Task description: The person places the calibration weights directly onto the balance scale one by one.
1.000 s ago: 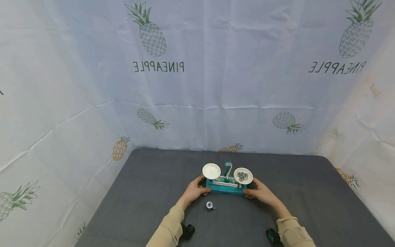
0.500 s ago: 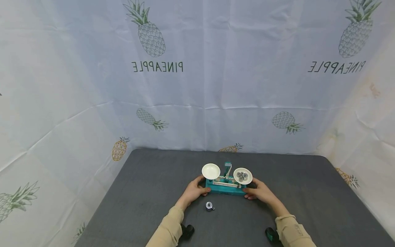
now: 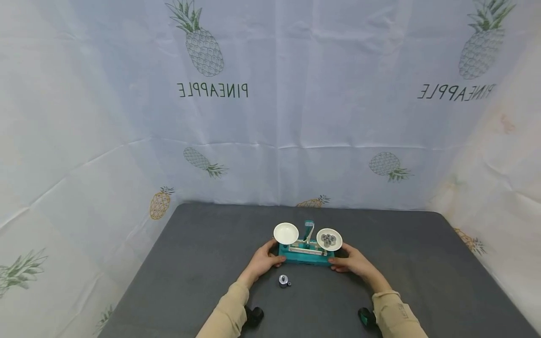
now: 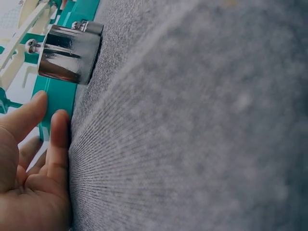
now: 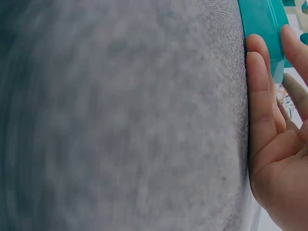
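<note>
A teal balance scale (image 3: 305,259) with two white pans stands on the dark table. The left pan (image 3: 286,233) is bare, while several small metal weights (image 3: 328,240) sit in the right pan (image 3: 337,234). My left hand (image 3: 260,261) grips the left end of the base, its thumb on the front side. At the opposite end my right hand (image 3: 356,263) holds the base the same way; in the right wrist view, fingers (image 5: 260,82) lie low against the cloth. A larger shiny weight (image 4: 67,55) and a tiny weight (image 4: 89,27) stand in front of the scale.
A dark grey cloth covers the table (image 3: 211,253). White curtains (image 3: 270,117) printed with pineapples hang behind it and at both sides. Black wrist devices, one near each forearm, show at the left (image 3: 253,317) and right (image 3: 366,317).
The whole head view has shifted slightly, so everything appears a little further left. Both hands keep their grip on the scale, and the weights stay where they were.
</note>
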`<state>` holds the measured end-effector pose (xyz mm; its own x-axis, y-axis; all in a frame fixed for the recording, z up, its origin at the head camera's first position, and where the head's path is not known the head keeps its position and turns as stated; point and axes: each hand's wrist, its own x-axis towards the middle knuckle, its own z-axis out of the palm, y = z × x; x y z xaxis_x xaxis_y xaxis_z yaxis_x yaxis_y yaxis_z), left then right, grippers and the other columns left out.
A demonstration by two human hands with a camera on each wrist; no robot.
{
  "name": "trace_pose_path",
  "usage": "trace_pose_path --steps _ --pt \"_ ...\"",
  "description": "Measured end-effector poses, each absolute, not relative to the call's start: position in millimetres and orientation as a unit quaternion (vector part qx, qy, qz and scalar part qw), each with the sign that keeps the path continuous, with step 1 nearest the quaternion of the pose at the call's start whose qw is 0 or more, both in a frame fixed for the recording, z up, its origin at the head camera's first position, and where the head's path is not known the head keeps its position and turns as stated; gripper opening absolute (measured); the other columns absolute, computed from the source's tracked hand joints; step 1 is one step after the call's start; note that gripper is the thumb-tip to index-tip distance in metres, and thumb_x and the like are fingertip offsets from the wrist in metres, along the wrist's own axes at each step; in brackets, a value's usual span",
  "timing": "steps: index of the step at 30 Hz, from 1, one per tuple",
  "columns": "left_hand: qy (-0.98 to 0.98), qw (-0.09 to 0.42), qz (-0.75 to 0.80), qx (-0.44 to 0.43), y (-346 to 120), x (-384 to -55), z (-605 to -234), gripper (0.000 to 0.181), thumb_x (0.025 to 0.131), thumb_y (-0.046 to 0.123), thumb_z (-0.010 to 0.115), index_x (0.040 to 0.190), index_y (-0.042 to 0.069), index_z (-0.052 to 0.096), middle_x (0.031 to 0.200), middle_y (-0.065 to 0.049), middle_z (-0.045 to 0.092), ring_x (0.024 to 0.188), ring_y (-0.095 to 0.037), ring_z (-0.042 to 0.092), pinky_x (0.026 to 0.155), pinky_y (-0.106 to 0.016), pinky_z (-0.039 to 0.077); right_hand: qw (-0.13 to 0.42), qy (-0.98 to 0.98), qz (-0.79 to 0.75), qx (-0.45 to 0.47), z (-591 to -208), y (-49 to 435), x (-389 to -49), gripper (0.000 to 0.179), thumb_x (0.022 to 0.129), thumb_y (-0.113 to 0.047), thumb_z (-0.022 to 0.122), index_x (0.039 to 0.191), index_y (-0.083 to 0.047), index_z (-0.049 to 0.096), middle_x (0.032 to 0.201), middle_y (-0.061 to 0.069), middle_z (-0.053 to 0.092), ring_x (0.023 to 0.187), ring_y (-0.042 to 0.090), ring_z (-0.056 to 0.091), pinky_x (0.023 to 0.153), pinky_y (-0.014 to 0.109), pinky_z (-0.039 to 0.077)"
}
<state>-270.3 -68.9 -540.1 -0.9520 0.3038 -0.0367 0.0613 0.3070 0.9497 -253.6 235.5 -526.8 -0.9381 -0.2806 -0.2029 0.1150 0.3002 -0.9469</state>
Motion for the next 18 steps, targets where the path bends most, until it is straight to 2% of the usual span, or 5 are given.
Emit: trace_pose_path --steps 6,15,18 --pt "0.807 0.097 0.572 0.110 -70.6 -267.5 -539.7 0.064 0.082 0.021 0.071 0.138 0.006 0.043 0.089 -0.011 0.065 0.064 -0.011 0.059 0.060 -0.027 0.050 0.170 0.788 -0.590 -0.051 -528.2 233.3 -255.4 0.087 0.082 -0.023 0.072 0.144 0.008 0.018 0.094 0.009 0.067 0.080 0.019 0.070 0.072 0.033 0.057" --pt "0.810 0.096 0.568 0.104 -66.6 -267.6 -539.7 0.066 0.082 0.022 0.070 0.139 0.007 0.042 0.078 -0.008 0.065 0.063 -0.010 0.058 0.060 -0.026 0.048 0.168 0.779 -0.602 -0.052 -528.7 235.8 -253.4 0.084 0.085 -0.022 0.069 0.144 0.008 0.017 0.103 0.015 0.061 0.079 0.016 0.069 0.072 0.030 0.056" --pt "0.811 0.096 0.568 0.103 -66.0 -265.3 -538.4 0.066 0.083 0.022 0.069 0.140 0.005 0.040 0.078 -0.007 0.064 0.063 -0.009 0.057 0.060 -0.026 0.047 0.167 0.776 -0.607 -0.044 -529.4 234.9 -252.7 0.085 0.084 -0.021 0.070 0.145 0.006 0.017 0.102 0.013 0.062 0.078 0.015 0.069 0.071 0.029 0.056"
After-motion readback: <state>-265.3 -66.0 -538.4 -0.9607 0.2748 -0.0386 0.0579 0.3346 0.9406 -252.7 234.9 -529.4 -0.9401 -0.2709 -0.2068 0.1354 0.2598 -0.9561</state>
